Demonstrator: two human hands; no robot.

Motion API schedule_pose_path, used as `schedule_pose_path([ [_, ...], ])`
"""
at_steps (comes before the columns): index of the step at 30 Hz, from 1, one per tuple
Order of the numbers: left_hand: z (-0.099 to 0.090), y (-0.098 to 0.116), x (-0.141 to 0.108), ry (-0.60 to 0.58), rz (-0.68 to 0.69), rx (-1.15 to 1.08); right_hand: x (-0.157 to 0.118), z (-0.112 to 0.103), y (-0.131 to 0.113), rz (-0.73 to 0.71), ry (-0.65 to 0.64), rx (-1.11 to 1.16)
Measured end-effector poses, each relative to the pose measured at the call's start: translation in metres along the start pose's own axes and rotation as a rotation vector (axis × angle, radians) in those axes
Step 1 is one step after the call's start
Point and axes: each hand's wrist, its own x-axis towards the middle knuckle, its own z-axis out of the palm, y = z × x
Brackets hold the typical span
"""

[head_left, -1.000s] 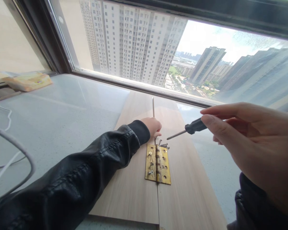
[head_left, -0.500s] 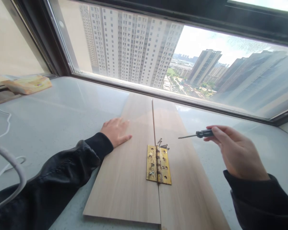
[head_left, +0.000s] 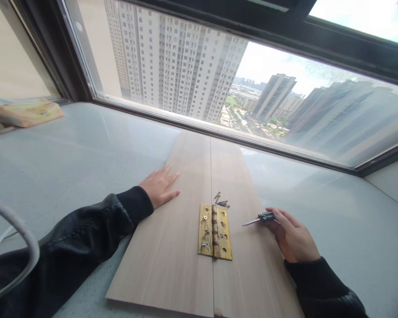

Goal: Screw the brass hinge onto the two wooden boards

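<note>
Spanning two wood-grained boards (head_left: 166, 260), a scuffed, gold-coloured hinge (head_left: 215, 232) lay flat. The left hand (head_left: 159, 187) splayed over one edge; the right hand (head_left: 293, 236) pinched a black-handled screwdriver (head_left: 266, 216).

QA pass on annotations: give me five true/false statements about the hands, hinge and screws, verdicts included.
1. The right hand holds a screwdriver. True.
2. The hinge lies across the left board and the right board. True.
3. The left hand grips the hinge. False: the left hand is spread at the left board's outer edge, away from the hinge.
4. Several screws sit together by the hinge's end nearer the window. True.
5. The screwdriver's tip is seated in a screw. False: it points toward the hinge but is apart from it.
</note>
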Motion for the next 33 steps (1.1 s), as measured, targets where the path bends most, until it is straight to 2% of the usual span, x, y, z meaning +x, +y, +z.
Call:
schedule_pose_path([
  [3, 0.001, 0.001, -0.002, 0.026, -0.023, -0.015, -0.005, 0.006, -0.027, -0.056, 0.022, -0.029],
  [5, -0.002, 0.005, -0.004, 0.047, -0.039, -0.004, -0.014, 0.02, -0.051, -0.096, -0.033, -0.093],
  [9, -0.014, 0.021, -0.01, 0.122, 0.014, -0.011, -0.035, 0.065, -0.088, -0.421, -0.257, -0.626],
  [10, -0.017, 0.027, -0.011, 0.12, 0.058, -0.067, -0.039, 0.075, -0.092, -0.492, -0.253, -0.71],
  [13, -0.019, 0.044, -0.015, 0.106, 0.196, -0.246, -0.045, 0.093, -0.093, -0.643, -0.243, -0.831],
  [16, -0.014, 0.057, -0.018, 0.116, 0.26, -0.391, -0.047, 0.095, -0.089, -0.694, -0.243, -0.855],
  [23, -0.004, 0.062, -0.017, 0.113, 0.264, -0.505, -0.045, 0.095, -0.084, -0.727, -0.275, -0.893],
  [33, -0.002, 0.062, -0.015, 0.112, 0.273, -0.499, -0.048, 0.097, -0.087, -0.793, -0.248, -0.956],
])
